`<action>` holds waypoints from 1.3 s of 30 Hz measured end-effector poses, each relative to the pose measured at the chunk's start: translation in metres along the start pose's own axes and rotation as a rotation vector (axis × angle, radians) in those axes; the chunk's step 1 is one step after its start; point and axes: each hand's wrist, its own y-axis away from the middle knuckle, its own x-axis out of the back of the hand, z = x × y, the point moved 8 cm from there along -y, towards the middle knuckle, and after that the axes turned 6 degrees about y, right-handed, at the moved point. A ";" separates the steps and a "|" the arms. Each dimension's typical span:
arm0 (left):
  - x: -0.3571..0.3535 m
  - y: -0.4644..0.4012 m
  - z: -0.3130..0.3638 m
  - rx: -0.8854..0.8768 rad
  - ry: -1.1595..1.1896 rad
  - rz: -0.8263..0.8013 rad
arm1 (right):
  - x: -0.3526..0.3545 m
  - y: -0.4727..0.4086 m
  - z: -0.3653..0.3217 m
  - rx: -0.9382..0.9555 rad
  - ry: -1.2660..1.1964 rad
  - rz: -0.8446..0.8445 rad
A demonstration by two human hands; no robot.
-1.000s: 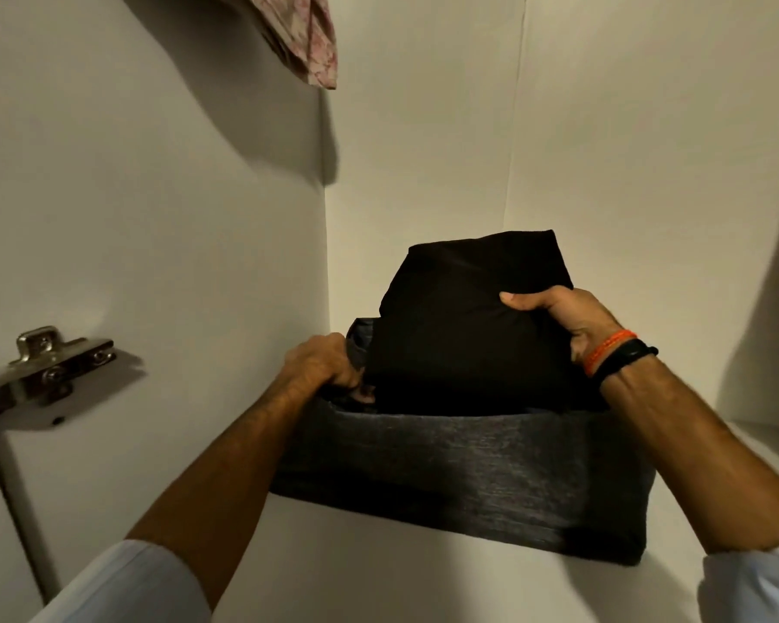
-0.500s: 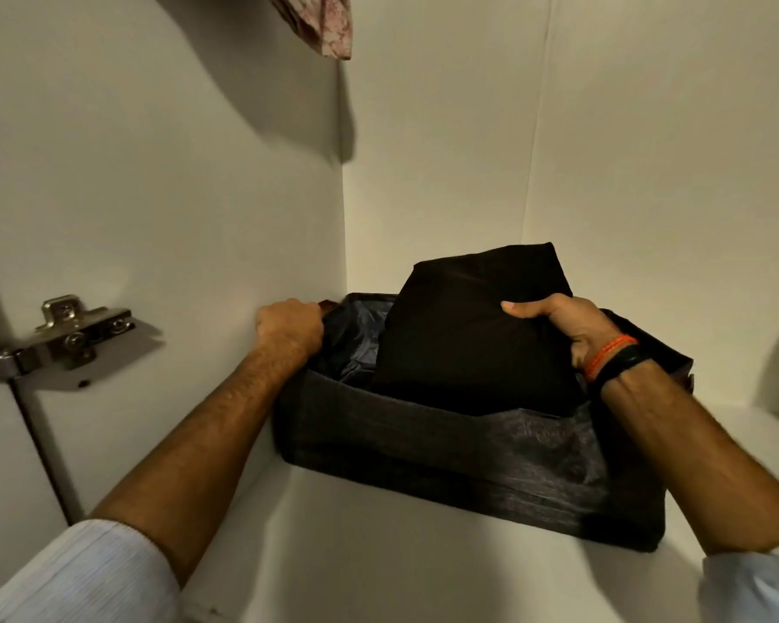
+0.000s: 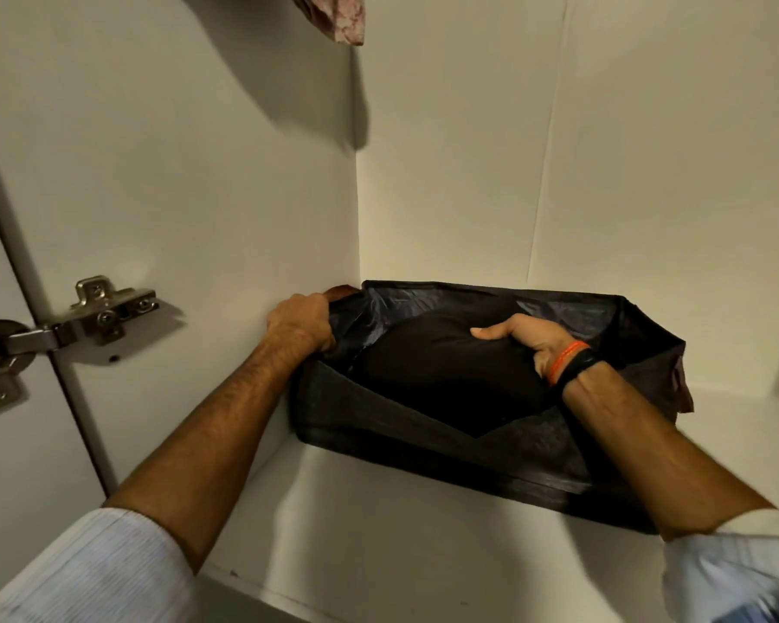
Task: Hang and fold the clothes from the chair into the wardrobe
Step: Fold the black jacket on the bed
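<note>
We note: right hand [image 3: 529, 341] grips folded black garment [image 3: 446, 379], bundle lying under palm inside fabric bin [image 3: 423, 447], long axis across. Left hand [image 3: 300, 323] clenches bin's left rim, clear of garment.

I see a metal hinge [image 3: 104, 314] well off to the left of the left hand [image 3: 300, 323], level with it. Orange and black wristbands [image 3: 570, 364] sit just behind the right hand [image 3: 527, 337], touching each other.
</note>
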 end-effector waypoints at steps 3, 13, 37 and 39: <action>0.002 0.001 0.001 -0.002 0.017 0.004 | -0.008 -0.011 -0.003 0.023 -0.050 0.005; -0.002 -0.005 -0.006 -0.013 0.074 0.003 | -0.054 -0.065 0.050 0.012 0.292 -0.097; -0.017 -0.007 -0.011 -0.013 0.104 -0.062 | -0.154 -0.093 0.035 0.550 1.441 -0.211; -0.017 -0.006 -0.011 -0.012 0.126 -0.066 | -0.151 -0.091 0.034 0.540 1.439 -0.215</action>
